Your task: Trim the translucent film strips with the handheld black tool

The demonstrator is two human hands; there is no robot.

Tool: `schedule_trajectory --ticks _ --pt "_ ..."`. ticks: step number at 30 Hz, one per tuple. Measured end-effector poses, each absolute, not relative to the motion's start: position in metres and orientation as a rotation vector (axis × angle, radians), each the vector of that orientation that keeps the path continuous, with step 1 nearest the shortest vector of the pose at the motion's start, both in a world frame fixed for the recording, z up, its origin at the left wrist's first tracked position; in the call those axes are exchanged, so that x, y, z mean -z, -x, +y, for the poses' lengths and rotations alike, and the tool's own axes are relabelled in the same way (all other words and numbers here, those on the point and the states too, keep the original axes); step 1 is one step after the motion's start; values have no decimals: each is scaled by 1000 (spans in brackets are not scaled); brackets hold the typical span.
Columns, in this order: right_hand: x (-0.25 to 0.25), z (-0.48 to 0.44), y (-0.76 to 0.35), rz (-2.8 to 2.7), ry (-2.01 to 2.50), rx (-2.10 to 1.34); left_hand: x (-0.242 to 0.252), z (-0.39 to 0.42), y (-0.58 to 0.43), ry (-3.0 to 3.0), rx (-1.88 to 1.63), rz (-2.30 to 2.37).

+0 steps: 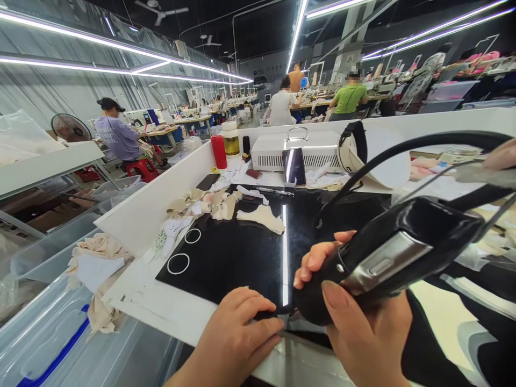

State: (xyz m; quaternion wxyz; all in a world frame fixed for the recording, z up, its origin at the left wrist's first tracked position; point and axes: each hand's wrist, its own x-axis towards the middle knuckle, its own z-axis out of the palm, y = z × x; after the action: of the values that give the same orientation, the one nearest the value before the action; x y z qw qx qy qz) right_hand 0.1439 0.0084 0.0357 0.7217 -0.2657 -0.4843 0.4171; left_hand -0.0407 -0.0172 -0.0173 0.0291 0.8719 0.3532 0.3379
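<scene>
My right hand (363, 333) is wrapped round a black handheld power tool (403, 252) with a silver side plate and a thick black cable (403, 148). The tool tilts down to the left, and my hand hides its lower end. My left hand (242, 328) is closed at the front edge of a glossy black panel (234, 263). A bit of something dark shows between its thumb and fingers, too little to name. Two white rings (178, 263) lie at the panel's left side. Beige fabric scraps (262, 217) lie toward its back.
A white vented box (296, 148), a phone (294, 166), a red container (218, 151) and a jar (230, 138) stand behind the panel. A low white wall (153, 199) borders the table. Another hand (502, 161) shows at the right edge. Plastic bins (52, 333) stand at left.
</scene>
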Motion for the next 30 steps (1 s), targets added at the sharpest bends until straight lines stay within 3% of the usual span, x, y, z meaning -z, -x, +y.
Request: schedule_trajectory --ticks 30 --pt "-37 3 -138 -1025 583 -1013 17 -19 39 -2561 -979 1100"
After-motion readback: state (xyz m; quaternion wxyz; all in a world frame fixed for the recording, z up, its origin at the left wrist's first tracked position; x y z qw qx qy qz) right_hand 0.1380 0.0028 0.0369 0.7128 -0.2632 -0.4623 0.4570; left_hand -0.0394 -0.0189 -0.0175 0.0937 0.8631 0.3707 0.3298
